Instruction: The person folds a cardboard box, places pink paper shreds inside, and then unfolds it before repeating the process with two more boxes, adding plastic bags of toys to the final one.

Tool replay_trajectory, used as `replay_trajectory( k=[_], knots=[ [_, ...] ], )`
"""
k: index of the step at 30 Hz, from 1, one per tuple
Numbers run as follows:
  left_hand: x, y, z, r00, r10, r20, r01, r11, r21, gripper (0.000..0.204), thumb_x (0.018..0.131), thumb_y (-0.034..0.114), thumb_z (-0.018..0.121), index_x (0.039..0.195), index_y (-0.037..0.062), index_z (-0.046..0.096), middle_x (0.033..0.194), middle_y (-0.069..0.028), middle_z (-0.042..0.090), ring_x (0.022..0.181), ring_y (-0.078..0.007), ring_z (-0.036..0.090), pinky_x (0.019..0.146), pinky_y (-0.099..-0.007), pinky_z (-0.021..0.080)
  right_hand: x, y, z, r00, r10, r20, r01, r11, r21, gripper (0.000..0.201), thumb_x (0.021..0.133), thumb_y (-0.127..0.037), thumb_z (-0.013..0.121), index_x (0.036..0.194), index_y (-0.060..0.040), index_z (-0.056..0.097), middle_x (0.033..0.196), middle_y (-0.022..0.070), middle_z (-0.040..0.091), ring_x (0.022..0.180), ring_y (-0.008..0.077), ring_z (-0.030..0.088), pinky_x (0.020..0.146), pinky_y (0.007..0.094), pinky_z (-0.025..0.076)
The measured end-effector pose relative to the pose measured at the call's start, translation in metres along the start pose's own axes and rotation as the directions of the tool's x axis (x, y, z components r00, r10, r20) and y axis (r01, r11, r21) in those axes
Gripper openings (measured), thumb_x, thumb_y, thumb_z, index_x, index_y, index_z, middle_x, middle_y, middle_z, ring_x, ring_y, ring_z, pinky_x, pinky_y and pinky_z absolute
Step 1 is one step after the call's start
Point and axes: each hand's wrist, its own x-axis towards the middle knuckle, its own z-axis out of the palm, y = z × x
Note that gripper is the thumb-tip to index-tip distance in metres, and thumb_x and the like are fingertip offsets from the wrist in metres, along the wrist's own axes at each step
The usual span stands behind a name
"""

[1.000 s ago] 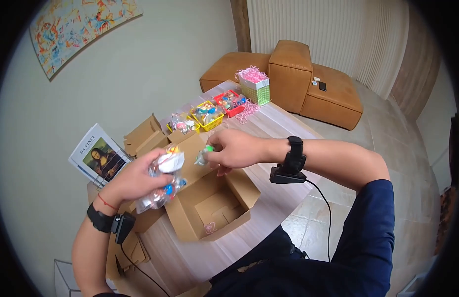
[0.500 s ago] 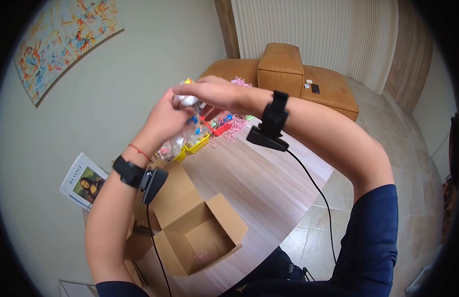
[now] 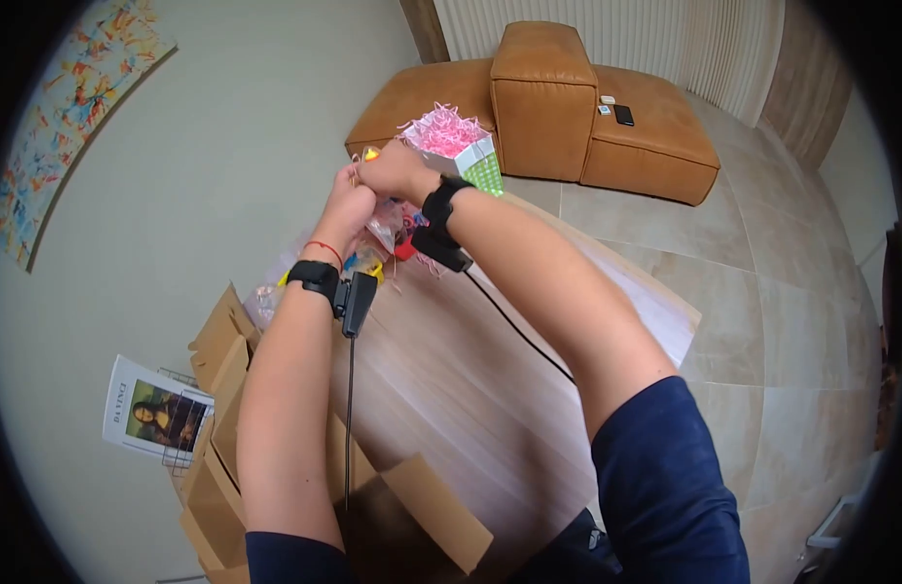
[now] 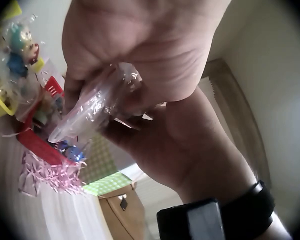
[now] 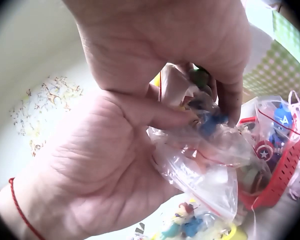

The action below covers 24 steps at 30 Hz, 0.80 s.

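Note:
Over the far end of the table, my left hand (image 3: pixel 349 207) and right hand (image 3: pixel 393 173) are together. My left hand grips a clear plastic bag (image 5: pixel 202 175) of small toys, its thumb lying across the plastic in the right wrist view. The right hand's fingers curl around a small bagged toy (image 5: pixel 201 78), dark green and partly hidden behind them. A blue toy (image 5: pixel 210 126) shows through the plastic between both hands. Below them, a red basket (image 5: pixel 277 187) holds bagged toys, and a yellow basket (image 4: pixel 1 106) with more stands beside it.
A green-checked gift bag (image 3: pixel 485 175) full of pink shredded paper (image 3: pixel 446 128) stands behind the hands. Nearer me is an open cardboard box (image 3: pixel 436 511), beside a rack with a Mona Lisa book (image 3: pixel 159 414). Brown leather seats (image 3: pixel 543 107) stand beyond the table.
Both hands have moved away from above the cardboard box to the far end, over the baskets. The right hand has come up against the left. The head view has shifted toward the far end.

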Motion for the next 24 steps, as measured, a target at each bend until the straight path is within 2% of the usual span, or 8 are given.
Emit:
replay_trajectory(
  k=[2, 3, 6, 11, 15, 17, 20, 24],
  knots=[
    [0.015, -0.009, -0.003, 1.000, 0.013, 0.008, -0.014, 0.999, 0.049, 0.061, 0.105, 0.009, 0.053, 0.160, 0.0057, 0.026, 0.139, -0.0198, 0.056, 0.125, -0.0291, 0.061, 0.100, -0.0447, 0.057, 0.033, 0.033, 0.035, 0.991, -0.069, -0.118, 0.071, 0.997, 0.012, 0.046, 0.083, -0.039, 0.071, 0.097, 0.0042, 0.077, 0.096, 0.0283, 0.076, 0.088, 0.0373, 0.077, 0.080, 0.0429, 0.060],
    [0.033, -0.029, -0.013, 0.999, 0.031, 0.015, -0.032, 0.997, 0.065, 0.063, 0.105, 0.008, 0.053, 0.161, 0.0059, 0.024, 0.142, -0.0206, 0.054, 0.128, -0.0303, 0.060, 0.101, -0.0455, 0.056, 0.034, 0.039, 0.037, 0.996, -0.043, -0.084, 0.049, 0.996, 0.073, 0.048, 0.080, -0.040, 0.075, 0.098, 0.0044, 0.076, 0.101, 0.0296, 0.076, 0.093, 0.0383, 0.076, 0.081, 0.0441, 0.060],
    [0.047, -0.041, -0.016, 0.996, -0.018, 0.084, 0.008, 0.992, 0.122, 0.077, 0.099, -0.001, 0.053, 0.166, 0.0067, 0.015, 0.153, -0.0250, 0.045, 0.138, -0.0361, 0.053, 0.107, -0.0480, 0.053, 0.030, 0.046, 0.030, 0.996, 0.004, 0.089, -0.017, 0.989, 0.149, 0.063, 0.082, -0.034, 0.074, 0.124, 0.0116, 0.066, 0.125, 0.0323, 0.070, 0.119, 0.0431, 0.070, 0.100, 0.0443, 0.056],
    [0.048, -0.061, -0.013, 0.993, -0.036, 0.115, -0.020, 0.892, 0.451, 0.087, 0.093, -0.006, 0.053, 0.168, 0.0046, 0.010, 0.160, -0.0277, 0.040, 0.143, -0.0403, 0.049, 0.108, -0.0463, 0.052, -0.001, 0.056, 0.016, 0.996, -0.007, 0.084, 0.014, 0.996, -0.088, 0.056, 0.085, -0.037, 0.074, 0.121, 0.0059, 0.071, 0.121, 0.0299, 0.072, 0.115, 0.0415, 0.071, 0.098, 0.0459, 0.057],
    [0.050, -0.063, -0.015, 0.992, 0.016, 0.127, -0.112, 0.583, 0.805, 0.082, 0.093, 0.006, 0.059, 0.163, -0.0029, 0.017, 0.149, -0.0330, 0.052, 0.138, -0.0440, 0.054, 0.111, -0.0443, 0.048, 0.001, 0.082, 0.012, 0.992, -0.074, 0.105, 0.095, 0.974, -0.204, 0.047, 0.092, -0.038, 0.067, 0.116, 0.0025, 0.072, 0.113, 0.0288, 0.074, 0.106, 0.0453, 0.071, 0.095, 0.0497, 0.056],
    [0.027, -0.034, -0.005, 0.989, -0.050, 0.138, -0.102, 0.446, 0.889, 0.078, 0.094, 0.009, 0.060, 0.160, -0.0041, 0.021, 0.139, -0.0351, 0.060, 0.130, -0.0472, 0.060, 0.109, -0.0465, 0.049, -0.005, 0.087, 0.006, 0.993, -0.077, 0.093, 0.097, 0.968, -0.232, 0.047, 0.094, -0.039, 0.065, 0.115, 0.0018, 0.072, 0.112, 0.0286, 0.074, 0.106, 0.0450, 0.071, 0.095, 0.0495, 0.056],
    [0.030, -0.033, -0.014, 0.994, -0.038, 0.105, -0.089, 0.300, 0.950, 0.072, 0.092, 0.011, 0.066, 0.154, -0.0036, 0.032, 0.124, -0.0322, 0.068, 0.120, -0.0460, 0.066, 0.104, -0.0469, 0.052, -0.009, 0.091, 0.009, 0.998, -0.045, 0.032, 0.051, 0.980, -0.192, 0.047, 0.096, -0.041, 0.064, 0.114, 0.0017, 0.073, 0.112, 0.0291, 0.074, 0.106, 0.0448, 0.071, 0.096, 0.0493, 0.055],
    [0.028, -0.025, -0.016, 0.991, -0.011, 0.136, -0.127, 0.285, 0.950, 0.064, 0.088, 0.014, 0.075, 0.145, -0.0016, 0.051, 0.127, -0.0273, 0.069, 0.119, -0.0428, 0.067, 0.103, -0.0449, 0.053, -0.017, 0.084, -0.002, 0.994, -0.013, 0.109, 0.025, 0.993, -0.111, 0.048, 0.097, -0.041, 0.063, 0.115, 0.0025, 0.073, 0.113, 0.0305, 0.073, 0.108, 0.0450, 0.070, 0.098, 0.0487, 0.054]
  ],
)
